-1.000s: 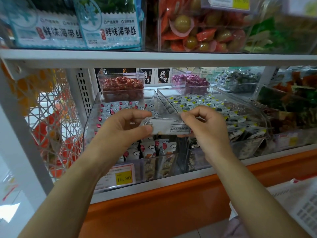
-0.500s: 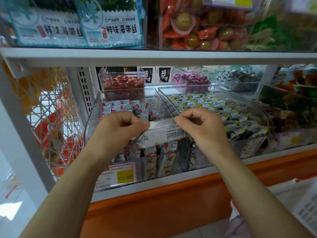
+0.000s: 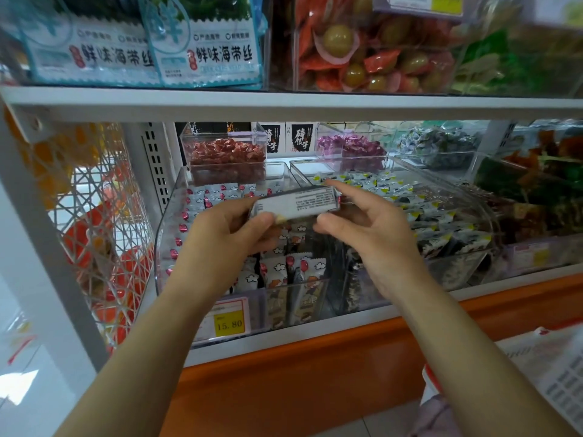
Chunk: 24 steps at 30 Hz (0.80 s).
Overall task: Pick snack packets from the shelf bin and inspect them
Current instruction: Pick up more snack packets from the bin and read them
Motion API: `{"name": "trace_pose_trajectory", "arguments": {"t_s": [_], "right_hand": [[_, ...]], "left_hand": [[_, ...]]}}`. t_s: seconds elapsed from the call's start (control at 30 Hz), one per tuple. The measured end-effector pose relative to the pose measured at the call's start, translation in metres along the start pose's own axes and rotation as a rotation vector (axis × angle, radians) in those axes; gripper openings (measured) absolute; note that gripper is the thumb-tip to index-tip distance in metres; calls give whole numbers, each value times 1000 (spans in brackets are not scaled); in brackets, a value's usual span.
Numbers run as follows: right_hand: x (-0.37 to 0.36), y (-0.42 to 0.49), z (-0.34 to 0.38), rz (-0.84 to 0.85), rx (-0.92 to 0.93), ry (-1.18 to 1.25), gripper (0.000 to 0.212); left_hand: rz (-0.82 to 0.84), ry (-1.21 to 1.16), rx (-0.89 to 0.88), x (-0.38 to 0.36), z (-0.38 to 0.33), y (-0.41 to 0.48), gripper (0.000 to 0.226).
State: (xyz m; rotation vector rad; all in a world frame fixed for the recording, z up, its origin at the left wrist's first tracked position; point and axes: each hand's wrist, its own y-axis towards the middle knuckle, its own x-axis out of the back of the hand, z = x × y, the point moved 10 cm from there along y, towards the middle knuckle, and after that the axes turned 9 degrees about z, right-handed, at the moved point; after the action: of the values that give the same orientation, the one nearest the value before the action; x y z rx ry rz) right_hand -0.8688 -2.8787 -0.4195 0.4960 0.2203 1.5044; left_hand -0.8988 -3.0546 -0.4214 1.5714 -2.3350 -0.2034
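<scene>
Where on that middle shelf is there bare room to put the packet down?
Bare floor shows at the back of the two front bins, in front of the red candy box and purple candy box. Nearer the left hand and right hand, packets crowd both bins.

A small silvery snack packet [image 3: 296, 204] is showing its printed back panel, lying lengthwise and tilting slightly up to the right above the clear shelf bin [image 3: 176, 216]. Inside that bin, white packets with red and cloud prints [image 3: 285, 272] are standing packed upright.
</scene>
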Motion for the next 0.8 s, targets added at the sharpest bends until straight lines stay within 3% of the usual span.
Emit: {"name": "trace_pose_trajectory", "arguments": {"t_s": [0.03,0.1,0.13,0.2,0.3,0.4,0.5,0.67,0.8], "right_hand": [[1,-1,3,-3,14,-59,44],[9,-3,10,-80,58,-87,28],[15,-5,14,-131,79,-95,13],[26,-8,18,-233,90,-150,12],[33,-10,19,-280,90,-184,6],[35,-11,20,-305,84,-173,10],[36,-11,23,-297,87,-200,13],[27,-8,30,-212,124,-329,13],[1,-1,30,-70,135,-598,24]], "left_hand": [[3,-2,-2,-1,1,1,17],[-12,71,4,-4,4,2,21],[-47,162,-1,-3,5,2,24],[-106,415,-74,-5,-4,1,15],[61,728,-158,-35,-9,4,9],[220,902,-77,-53,6,6,16],[268,939,-46,-53,12,7,22],[394,791,-2,-53,16,7,39],[440,711,17,-50,22,6,46]]}}
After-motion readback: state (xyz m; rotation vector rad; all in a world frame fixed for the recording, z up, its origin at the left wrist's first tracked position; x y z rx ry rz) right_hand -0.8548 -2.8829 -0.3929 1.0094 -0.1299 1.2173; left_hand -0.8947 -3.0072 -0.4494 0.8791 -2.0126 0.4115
